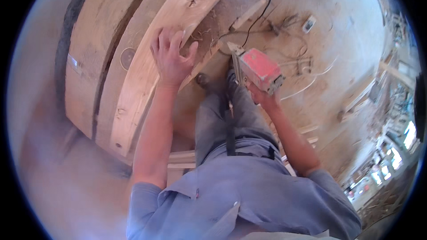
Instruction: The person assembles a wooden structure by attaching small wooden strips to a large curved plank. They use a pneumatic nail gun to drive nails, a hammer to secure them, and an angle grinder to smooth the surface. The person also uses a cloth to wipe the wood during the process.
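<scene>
My left hand point(171, 60) lies at the edge of a long pale wooden board point(151, 58), with its fingers spread and the thumb apart. Nothing is gripped in it. Low at my right side, my right hand point(262, 95) is wrapped round a red nail gun point(262, 67), whose scuffed body hides most of the fingers. The tool's metal nose points up and left, toward the board but apart from it. Under the board runs a wide, dusty wooden surface point(129, 35) with a dark gap along it.
Beside the board, a black cable point(267, 6) trails down to the dusty floor point(338, 31). A pale hose or cord point(307, 88) curves along the floor at right. A small whitish box point(308, 24) lies farther off. Wood pieces point(362, 98) lie at the right.
</scene>
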Tool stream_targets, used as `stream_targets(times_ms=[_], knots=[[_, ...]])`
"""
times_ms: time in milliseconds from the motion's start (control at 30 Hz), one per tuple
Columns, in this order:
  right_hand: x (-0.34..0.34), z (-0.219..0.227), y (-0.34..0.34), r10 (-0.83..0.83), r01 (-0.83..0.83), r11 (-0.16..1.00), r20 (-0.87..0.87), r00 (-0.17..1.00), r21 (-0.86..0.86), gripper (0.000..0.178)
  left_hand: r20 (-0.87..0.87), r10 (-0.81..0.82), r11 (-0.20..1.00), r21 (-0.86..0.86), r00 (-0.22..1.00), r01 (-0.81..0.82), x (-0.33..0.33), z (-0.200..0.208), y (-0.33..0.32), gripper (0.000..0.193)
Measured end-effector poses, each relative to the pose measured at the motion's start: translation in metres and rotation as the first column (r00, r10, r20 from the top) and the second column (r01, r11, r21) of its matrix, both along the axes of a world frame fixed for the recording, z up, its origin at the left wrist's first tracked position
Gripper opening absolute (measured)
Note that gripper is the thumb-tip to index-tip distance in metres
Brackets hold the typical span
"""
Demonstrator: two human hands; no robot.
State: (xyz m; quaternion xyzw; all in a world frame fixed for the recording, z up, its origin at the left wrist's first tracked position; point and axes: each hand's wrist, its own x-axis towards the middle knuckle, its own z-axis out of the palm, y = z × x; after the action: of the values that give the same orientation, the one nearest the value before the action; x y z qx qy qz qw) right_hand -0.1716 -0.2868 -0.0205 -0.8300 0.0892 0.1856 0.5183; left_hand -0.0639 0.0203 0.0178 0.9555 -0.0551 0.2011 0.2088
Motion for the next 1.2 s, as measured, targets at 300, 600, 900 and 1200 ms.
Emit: stream_targets(times_ms=[300, 600, 900, 1200], knots=[[0.019, 0.038, 0.067, -0.231, 0.679, 0.501, -0.673, 0.702, 0.537, 0.012, 0.064, -0.139, 0.99, 0.048, 0.988, 0.136, 0.014, -0.039, 0.009, 0.029], [0.011, 0.023, 0.107, -0.172, 0.705, 0.325, -0.694, 0.699, 0.63, 0.023, 0.069, -0.158, 0.987, -0.016, 0.985, 0.159, 0.015, -0.046, 0.007, 0.021], [0.016, 0.022, 0.113, -0.204, 0.656, 0.458, -0.647, 0.735, 0.6, 0.025, -0.033, -0.049, 0.999, -0.022, 0.998, 0.048, 0.008, -0.034, 0.0, 0.011], [0.022, 0.018, 0.106, -0.251, 0.687, 0.44, -0.655, 0.712, 0.578, 0.02, -0.047, -0.059, 0.996, -0.062, 0.997, 0.056, 0.014, -0.03, -0.006, 0.011]])
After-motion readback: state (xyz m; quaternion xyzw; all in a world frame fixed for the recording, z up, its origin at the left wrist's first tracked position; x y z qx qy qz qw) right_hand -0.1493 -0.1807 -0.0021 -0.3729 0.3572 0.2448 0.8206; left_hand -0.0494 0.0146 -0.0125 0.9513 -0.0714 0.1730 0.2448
